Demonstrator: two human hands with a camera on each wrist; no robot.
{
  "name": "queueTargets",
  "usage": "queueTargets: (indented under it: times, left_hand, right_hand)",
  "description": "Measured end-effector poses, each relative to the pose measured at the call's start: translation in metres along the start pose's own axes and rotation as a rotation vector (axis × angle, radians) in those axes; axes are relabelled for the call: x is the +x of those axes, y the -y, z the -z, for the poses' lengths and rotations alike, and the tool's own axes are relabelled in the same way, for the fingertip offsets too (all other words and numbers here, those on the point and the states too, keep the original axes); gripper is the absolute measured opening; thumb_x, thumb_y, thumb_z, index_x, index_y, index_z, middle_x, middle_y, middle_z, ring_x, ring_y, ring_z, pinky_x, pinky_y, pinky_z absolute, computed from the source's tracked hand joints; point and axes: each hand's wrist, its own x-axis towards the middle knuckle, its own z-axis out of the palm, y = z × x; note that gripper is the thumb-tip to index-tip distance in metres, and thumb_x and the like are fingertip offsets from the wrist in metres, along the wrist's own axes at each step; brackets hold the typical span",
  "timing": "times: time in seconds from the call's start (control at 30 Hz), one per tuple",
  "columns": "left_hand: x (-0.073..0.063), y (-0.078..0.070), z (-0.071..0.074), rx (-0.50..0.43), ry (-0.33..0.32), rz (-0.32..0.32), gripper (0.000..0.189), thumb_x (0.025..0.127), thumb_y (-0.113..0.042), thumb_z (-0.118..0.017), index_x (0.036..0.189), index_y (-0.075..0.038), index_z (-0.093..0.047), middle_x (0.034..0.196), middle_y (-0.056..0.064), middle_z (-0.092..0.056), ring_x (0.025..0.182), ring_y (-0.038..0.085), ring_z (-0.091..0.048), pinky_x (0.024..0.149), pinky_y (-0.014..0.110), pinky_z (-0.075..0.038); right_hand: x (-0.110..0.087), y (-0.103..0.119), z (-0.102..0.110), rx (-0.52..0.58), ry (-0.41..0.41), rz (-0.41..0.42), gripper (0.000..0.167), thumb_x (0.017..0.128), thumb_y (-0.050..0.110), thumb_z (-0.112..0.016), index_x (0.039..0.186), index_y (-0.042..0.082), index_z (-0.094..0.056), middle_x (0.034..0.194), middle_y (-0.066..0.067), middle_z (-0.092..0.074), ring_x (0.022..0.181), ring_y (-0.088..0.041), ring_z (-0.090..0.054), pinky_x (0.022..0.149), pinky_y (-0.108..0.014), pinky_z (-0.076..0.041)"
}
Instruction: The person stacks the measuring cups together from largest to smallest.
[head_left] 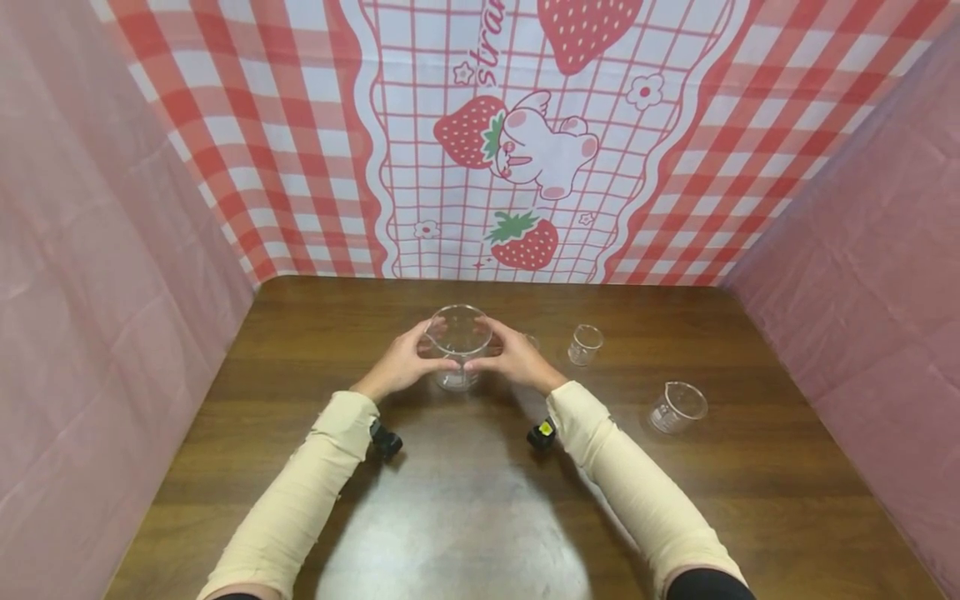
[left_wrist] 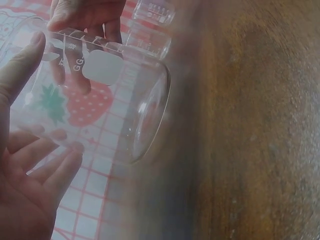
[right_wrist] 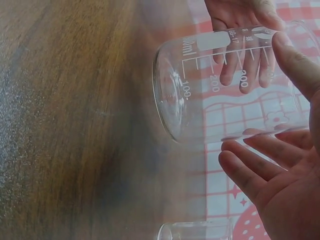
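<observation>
Both hands grip a large clear glass beaker, upright at the middle of the table toward the back. My left hand holds its left side, thumb across the front and fingers round the side. My right hand mirrors it on the right, the two thumb tips almost meeting at the front. In the right wrist view, white volume marks and a white label patch show on the beaker; its base is close over the wood. The left wrist view shows the beaker between thumb and fingers too.
A small beaker stands right of the right hand, and a medium beaker stands farther right and nearer. Another glass rim shows partly behind the right hand. A strawberry-print cloth hangs behind the wooden table.
</observation>
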Motion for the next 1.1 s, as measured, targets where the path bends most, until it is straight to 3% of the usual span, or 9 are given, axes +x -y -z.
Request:
queueTargets:
  times: [0.4,0.63,0.83,1.1]
  left_hand:
    - [0.0,-0.009,0.003,-0.015,-0.008,-0.023,0.08,0.076,-0.029,-0.083,0.143,-0.006,-0.044,0.144,0.015,-0.052,0.122,0.036,-0.058,0.106,0.046,-0.047]
    - [-0.002,-0.021,0.004,-0.037,-0.02,-0.043,0.084,0.075,-0.029,-0.084,0.145,-0.008,-0.043,0.145,0.014,-0.051,0.123,0.034,-0.057,0.107,0.045,-0.047]
    - [-0.005,-0.031,0.003,-0.02,-0.026,-0.067,0.085,0.074,-0.033,-0.085,0.145,-0.009,-0.045,0.144,0.012,-0.053,0.121,0.032,-0.059,0.105,0.044,-0.049]
    - [-0.013,-0.046,0.0,-0.008,-0.043,-0.093,0.084,0.072,-0.033,-0.086,0.144,-0.012,-0.046,0.14,0.01,-0.057,0.117,0.03,-0.062,0.102,0.043,-0.051]
  right_hand:
    - [-0.002,0.009,0.005,-0.046,-0.027,0.006,0.081,0.075,0.014,-0.084,0.143,0.001,-0.042,0.141,-0.02,-0.052,0.115,-0.036,-0.063,0.094,-0.035,-0.057]
    - [-0.01,0.019,0.014,-0.079,-0.066,0.043,0.08,0.074,0.014,-0.085,0.141,0.001,-0.044,0.139,-0.02,-0.054,0.111,-0.035,-0.065,0.093,-0.037,-0.057]
    - [-0.02,0.033,0.019,-0.029,-0.07,0.06,0.079,0.073,0.01,-0.084,0.14,-0.003,-0.044,0.14,-0.025,-0.053,0.114,-0.04,-0.063,0.097,-0.043,-0.055]
    - [-0.031,0.037,0.023,-0.058,-0.096,0.091,0.079,0.072,0.011,-0.085,0.139,-0.001,-0.046,0.137,-0.022,-0.056,0.11,-0.037,-0.066,0.094,-0.037,-0.056]
